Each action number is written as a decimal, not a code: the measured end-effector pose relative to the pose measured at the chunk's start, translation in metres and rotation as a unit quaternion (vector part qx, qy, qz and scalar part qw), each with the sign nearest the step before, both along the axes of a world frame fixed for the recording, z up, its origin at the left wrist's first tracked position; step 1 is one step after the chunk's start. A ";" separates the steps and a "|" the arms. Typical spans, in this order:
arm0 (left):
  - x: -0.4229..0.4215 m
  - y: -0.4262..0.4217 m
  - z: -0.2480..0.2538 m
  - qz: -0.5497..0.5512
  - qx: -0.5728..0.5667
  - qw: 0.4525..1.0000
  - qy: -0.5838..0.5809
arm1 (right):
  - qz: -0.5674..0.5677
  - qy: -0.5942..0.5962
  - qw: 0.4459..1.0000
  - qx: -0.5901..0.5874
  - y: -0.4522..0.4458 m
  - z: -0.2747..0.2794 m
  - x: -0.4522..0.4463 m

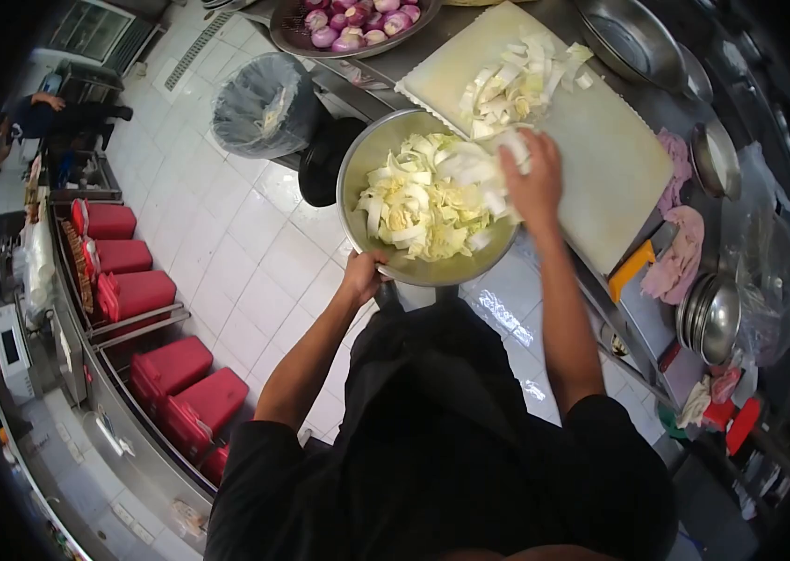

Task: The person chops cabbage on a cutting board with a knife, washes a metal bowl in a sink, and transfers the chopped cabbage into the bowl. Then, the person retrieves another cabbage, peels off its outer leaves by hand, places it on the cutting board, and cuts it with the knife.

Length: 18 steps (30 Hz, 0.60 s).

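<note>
Gripping the near-left rim of a round, smooth metal bowl (442,271) with the left hand (364,277), wrapping the fingers over its thin edge. Holding crinkled, pale yellow-and-white leaf strips (423,201) inside that bowl, above the glossy tiled floor (264,210), just left of the cutting board (605,178). Bending the right hand (535,178) over the bowl's right side, touching motion-blurred white pieces; being too smeared to tell whether gripping or only pushing. Showing a loose heap of flat, slick cut leaves (507,84) on the far part of that rectangular, matt board. Showing, beyond to the far left, shiny rounded purple onions (353,21) in a wide metal pan (416,30), and a bin (250,117) lined with wrinkled translucent plastic. Displaying, to the right, a rumpled pink cloth (677,257), a straight yellow handle (632,269) and nested, polished bowls (715,320).
</note>
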State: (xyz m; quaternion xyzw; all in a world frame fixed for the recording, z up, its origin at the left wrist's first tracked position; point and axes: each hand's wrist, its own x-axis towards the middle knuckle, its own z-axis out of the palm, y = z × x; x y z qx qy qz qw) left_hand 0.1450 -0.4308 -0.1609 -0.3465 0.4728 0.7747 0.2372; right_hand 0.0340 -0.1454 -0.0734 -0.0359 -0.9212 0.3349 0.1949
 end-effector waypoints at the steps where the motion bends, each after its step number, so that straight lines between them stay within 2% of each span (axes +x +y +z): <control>1: -0.002 -0.001 -0.005 -0.004 0.004 1.000 0.001 | 0.004 0.010 1.000 -0.012 -0.020 0.004 0.012; 3: -0.009 -0.006 -0.017 -0.004 0.005 1.000 0.007 | 0.026 0.054 0.995 0.080 -0.056 0.012 0.036; 6: -0.018 -0.021 -0.024 -0.045 0.013 0.999 0.020 | 0.037 -0.012 0.997 -0.061 -0.076 0.021 0.054; 7: -0.026 -0.023 -0.022 -0.063 0.018 0.997 0.029 | 0.005 0.001 0.996 -0.087 -0.069 0.022 0.046; 9: -0.034 -0.025 -0.014 -0.056 0.031 0.998 0.018 | -0.049 0.019 0.988 -0.145 -0.036 0.023 0.031; 11: -0.038 -0.024 -0.003 -0.050 0.026 0.998 0.021 | -0.132 0.083 0.981 -0.112 0.011 0.019 -0.006; 13: -0.041 -0.031 -0.022 -0.095 0.014 0.995 0.022 | -0.158 0.091 0.982 -0.052 0.055 0.018 -0.046; 15: -0.045 -0.033 -0.016 -0.100 0.033 0.994 0.032 | -0.145 0.073 0.987 0.003 0.095 0.004 -0.087; 18: -0.045 -0.032 -0.016 -0.083 0.031 0.996 0.013 | -0.063 0.088 0.989 -0.105 0.111 0.000 -0.135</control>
